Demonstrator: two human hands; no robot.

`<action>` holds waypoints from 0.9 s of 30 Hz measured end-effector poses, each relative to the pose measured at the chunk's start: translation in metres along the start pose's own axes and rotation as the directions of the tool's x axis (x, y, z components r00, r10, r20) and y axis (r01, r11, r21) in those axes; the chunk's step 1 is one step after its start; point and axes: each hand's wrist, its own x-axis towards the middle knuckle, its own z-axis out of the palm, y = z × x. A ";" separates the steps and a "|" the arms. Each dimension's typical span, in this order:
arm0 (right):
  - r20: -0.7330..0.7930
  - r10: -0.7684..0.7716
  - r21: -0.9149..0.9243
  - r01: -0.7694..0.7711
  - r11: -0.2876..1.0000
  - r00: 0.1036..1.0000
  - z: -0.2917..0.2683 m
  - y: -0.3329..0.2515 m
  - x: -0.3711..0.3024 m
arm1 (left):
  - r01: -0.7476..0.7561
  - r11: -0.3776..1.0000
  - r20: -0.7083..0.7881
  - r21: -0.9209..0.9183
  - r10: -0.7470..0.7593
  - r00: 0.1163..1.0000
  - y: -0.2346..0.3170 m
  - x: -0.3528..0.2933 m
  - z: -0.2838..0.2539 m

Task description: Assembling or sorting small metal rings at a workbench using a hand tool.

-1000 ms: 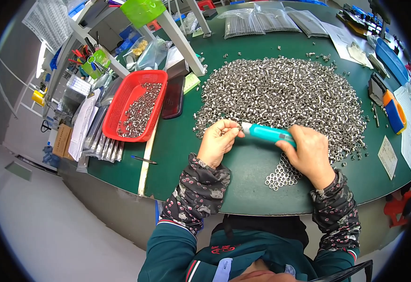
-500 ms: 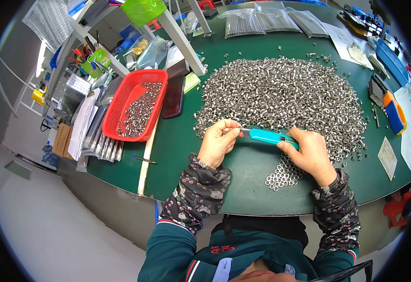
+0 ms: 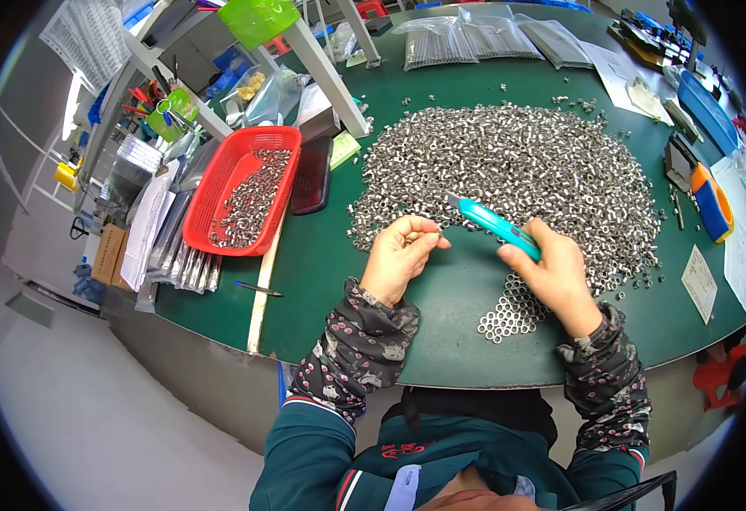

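In my right hand [image 3: 553, 268] is a teal utility knife [image 3: 499, 228], its short blade pointing up and to the left, over the near edge of a big pile of small metal rings [image 3: 509, 162]. My left hand [image 3: 400, 255] is closed in a pinch just left of the knife. Between its thumb and forefinger a small metal ring [image 3: 438, 232] shows in part, mostly covered by the fingers. The blade is apart from it. Below my right hand several rings [image 3: 509, 322] lie flat, side by side, near the table's front edge.
A red plastic basket [image 3: 195, 209] with more rings stands at the left, beside a dark phone-like slab [image 3: 311, 179]. A pen [image 3: 259, 289] lies near the table's left edge. Bagged rods [image 3: 441, 44] lie at the back; an orange and blue tool [image 3: 714, 204] sits at the right.
The utility knife's blade has come away from the ring in my left hand. It has swung up and to the right. My left hand keeps its pinch in about the same place.
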 end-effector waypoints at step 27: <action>0.111 -0.140 0.117 0.126 0.985 0.984 -0.010 0.009 0.005 | -0.081 0.984 -0.056 -0.158 0.073 0.996 -0.003 0.007 -0.014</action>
